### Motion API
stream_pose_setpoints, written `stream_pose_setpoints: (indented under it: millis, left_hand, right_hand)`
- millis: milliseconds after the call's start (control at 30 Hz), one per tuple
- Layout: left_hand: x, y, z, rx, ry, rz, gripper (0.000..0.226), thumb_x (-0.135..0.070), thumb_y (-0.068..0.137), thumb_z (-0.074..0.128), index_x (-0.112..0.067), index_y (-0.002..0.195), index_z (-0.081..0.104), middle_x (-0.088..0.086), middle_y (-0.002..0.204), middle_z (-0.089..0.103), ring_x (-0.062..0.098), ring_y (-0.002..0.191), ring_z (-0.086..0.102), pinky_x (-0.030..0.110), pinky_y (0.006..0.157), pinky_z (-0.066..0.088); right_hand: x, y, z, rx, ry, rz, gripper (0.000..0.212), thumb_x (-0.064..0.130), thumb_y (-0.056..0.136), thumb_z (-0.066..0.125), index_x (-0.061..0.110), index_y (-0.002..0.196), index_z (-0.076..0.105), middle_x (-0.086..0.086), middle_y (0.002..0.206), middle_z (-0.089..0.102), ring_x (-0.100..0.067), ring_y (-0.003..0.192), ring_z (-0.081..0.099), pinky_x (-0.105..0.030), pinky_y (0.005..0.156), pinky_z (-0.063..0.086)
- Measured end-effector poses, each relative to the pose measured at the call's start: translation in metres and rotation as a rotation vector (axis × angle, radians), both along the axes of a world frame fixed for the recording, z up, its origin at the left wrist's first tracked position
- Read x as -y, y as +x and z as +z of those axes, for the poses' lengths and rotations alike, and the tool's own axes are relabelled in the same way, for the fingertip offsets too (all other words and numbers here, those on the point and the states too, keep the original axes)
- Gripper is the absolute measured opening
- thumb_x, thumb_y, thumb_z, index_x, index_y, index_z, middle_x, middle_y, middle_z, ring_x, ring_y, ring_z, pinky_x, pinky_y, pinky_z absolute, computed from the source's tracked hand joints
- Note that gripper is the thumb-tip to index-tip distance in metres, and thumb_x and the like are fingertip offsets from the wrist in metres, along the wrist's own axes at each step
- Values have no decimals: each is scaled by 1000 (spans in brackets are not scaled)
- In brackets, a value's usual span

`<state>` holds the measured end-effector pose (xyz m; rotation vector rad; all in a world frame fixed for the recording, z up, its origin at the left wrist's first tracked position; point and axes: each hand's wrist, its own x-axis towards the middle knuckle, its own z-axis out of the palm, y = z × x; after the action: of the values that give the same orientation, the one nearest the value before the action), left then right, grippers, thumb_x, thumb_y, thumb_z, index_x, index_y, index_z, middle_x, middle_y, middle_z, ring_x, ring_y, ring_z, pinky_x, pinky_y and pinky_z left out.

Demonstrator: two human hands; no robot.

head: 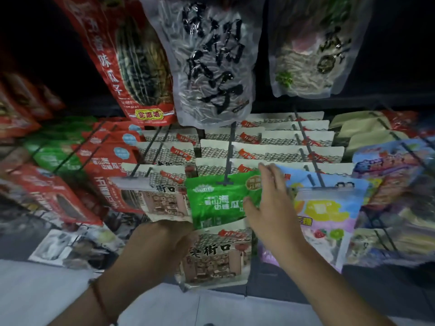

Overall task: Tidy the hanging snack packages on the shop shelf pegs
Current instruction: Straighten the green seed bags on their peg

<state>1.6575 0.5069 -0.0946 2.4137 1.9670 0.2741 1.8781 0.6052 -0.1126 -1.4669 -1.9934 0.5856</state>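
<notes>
The red bag (131, 67) reads 味瓜子, the white packet (211, 252) 街口, the green packet (221, 201) 山海

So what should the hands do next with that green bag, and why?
Probably lift the green bag off this peg and move it to the green packs at the far left. It hangs at the front of a row of white house-print packs, so it looks misplaced. The right hand already touches its edge with its fingers spread; the left hand is under it.

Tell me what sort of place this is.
Most likely a shop's snack aisle: rows of identical cream snack packages hang on metal pegs, with a green seed packet at the front of one peg.
</notes>
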Motion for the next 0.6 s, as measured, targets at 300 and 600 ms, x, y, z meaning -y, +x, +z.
stream_pose_setpoints:
  millis: [300,600]
  left_hand:
    - [2,-13,-4,19,3,-18,26,-45,93,44,-27,73,45,-4,53,44,16,52,56,28,44,31]
    - [-7,-54,-12,152,-1,-116,33,-52,96,32,-31,72,39,-4,57,48,8,50,45,28,48,34]
  right_hand:
    - [-26,-13,12,315,265,-19,33,30,86,67,18,117,68,0,108,63,-25,107,45,-43,92,39]
    - [-11,-34,13,277,322,-188,5,20,80,76,20,84,72,4,85,67,-26,89,54,-36,80,32]
